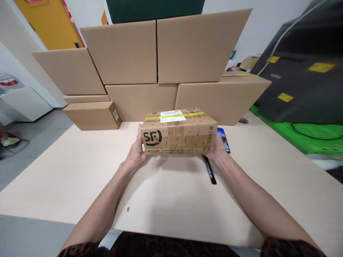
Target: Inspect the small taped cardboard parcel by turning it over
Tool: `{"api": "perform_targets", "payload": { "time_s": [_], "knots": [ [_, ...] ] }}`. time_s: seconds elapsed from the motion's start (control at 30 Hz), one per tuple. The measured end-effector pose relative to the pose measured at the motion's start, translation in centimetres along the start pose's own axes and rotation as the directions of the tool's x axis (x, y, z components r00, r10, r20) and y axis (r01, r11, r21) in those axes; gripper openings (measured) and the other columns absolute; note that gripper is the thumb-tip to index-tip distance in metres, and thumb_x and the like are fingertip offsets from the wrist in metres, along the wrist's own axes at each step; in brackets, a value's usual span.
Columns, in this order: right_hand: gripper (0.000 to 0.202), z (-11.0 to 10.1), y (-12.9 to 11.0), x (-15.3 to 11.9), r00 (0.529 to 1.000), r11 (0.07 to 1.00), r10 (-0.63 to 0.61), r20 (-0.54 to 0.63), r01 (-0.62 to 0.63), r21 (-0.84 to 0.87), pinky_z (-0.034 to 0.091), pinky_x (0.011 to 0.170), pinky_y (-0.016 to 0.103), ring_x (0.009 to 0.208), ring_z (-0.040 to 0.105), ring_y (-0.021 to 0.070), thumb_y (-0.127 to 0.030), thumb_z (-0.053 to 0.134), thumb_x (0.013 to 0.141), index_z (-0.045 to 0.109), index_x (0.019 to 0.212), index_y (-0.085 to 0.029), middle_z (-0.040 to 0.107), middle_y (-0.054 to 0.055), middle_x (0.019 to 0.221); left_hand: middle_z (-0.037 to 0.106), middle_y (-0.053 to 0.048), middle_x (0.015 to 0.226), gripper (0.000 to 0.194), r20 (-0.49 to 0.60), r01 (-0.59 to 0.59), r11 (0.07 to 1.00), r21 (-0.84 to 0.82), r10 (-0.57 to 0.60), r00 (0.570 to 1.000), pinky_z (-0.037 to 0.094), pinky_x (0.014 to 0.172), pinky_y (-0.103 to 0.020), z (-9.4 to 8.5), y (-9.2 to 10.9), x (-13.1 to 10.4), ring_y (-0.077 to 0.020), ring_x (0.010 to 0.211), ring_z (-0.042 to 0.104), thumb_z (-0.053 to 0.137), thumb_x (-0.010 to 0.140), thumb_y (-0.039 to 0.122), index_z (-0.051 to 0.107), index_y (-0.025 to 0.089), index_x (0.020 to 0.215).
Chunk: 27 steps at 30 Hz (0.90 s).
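Small SF Express parcel box (179, 131) held between both hands above the near-centre of the pale tabletop (80, 171), shadow cast on the surface just below it. Left hand (136, 149) pressed flat against the box's left end, fingers wrapped onto the far side, thumb along the front edge. Right hand (217, 147) clasping the right end, mostly hidden behind the box; grip firm, individual fingers not discernible. Box level, long side facing the camera, printed logo at front left. White shipping label (173, 116) and yellow tape strip (175, 115) across the top face.

Black marker pen (209, 170) lying on the table under the right wrist, pointing away. Smartphone (224, 138) with lit screen flat on the table just beyond the right hand, partly covered by it.

Stack of plain cardboard cartons (160, 64) forming a wall along the far table edge; one small flat carton (92, 115) at the left end. Green mat (300, 137) off to the right.
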State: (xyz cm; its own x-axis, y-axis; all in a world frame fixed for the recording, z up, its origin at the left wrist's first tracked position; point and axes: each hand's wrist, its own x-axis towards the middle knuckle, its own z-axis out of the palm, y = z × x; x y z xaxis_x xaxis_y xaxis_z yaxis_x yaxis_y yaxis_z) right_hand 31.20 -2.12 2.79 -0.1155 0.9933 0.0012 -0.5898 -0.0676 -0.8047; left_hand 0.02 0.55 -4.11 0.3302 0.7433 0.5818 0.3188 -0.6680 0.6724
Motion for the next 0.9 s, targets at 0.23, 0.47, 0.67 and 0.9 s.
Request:
{"api": "perform_targets", "payload": {
  "time_s": [0.23,0.47,0.67,0.9],
  "knots": [
    [0.057,-1.3,-0.9,0.4,0.999,0.997,0.006,-0.053,-0.011,-0.081,0.068,0.094,0.059,0.117,0.080,0.0409,-0.078,0.069,0.086,0.077,0.117,-0.030,0.087,0.006,0.104,0.032,-0.014,0.183,0.093,0.080,-0.183,0.975,0.127,0.174,0.982,0.038,0.133,-0.058,-0.5,1.3,0.5,-0.0372,0.166,0.037,0.069,0.102,0.038,0.015,0.035,0.179],
    [0.040,-2.0,-1.8,0.7,0.974,0.993,0.087,-0.211,-0.102,-0.060,0.069,0.096,0.059,0.111,0.082,0.0393,-0.047,0.078,0.075,0.075,0.110,-0.028,0.087,0.005,0.102,0.024,-0.012,0.185,0.088,0.129,-0.329,0.925,0.188,0.309,0.942,0.041,0.132,-0.055,-1.2,0.9,0.9,-0.0329,0.168,0.034,0.055,0.107,0.016,0.009,0.038,0.179],
    [0.042,-1.8,-2.0,0.3,0.980,0.995,0.024,-0.199,-0.042,-0.090,0.067,0.098,0.062,0.116,0.080,0.0420,-0.041,0.074,0.065,0.074,0.104,-0.025,0.087,0.007,0.100,0.019,-0.012,0.186,0.091,0.139,-0.447,0.870,0.208,0.426,0.894,0.048,0.128,-0.049,-1.4,1.4,1.3,-0.0278,0.169,0.032,0.047,0.105,0.003,0.006,0.038,0.178],
    [0.039,-1.9,-1.8,0.0,0.963,0.962,-0.236,-0.127,0.214,-0.169,0.062,0.105,0.059,0.128,0.074,0.0377,-0.041,0.071,0.070,0.071,0.108,-0.032,0.083,0.003,0.120,0.028,-0.005,0.184,0.078,0.130,-0.475,0.877,0.072,0.464,0.876,0.037,0.134,-0.045,-1.3,2.1,1.7,-0.0203,0.169,0.032,0.042,0.110,0.009,0.018,0.039,0.177]
  ]
}}
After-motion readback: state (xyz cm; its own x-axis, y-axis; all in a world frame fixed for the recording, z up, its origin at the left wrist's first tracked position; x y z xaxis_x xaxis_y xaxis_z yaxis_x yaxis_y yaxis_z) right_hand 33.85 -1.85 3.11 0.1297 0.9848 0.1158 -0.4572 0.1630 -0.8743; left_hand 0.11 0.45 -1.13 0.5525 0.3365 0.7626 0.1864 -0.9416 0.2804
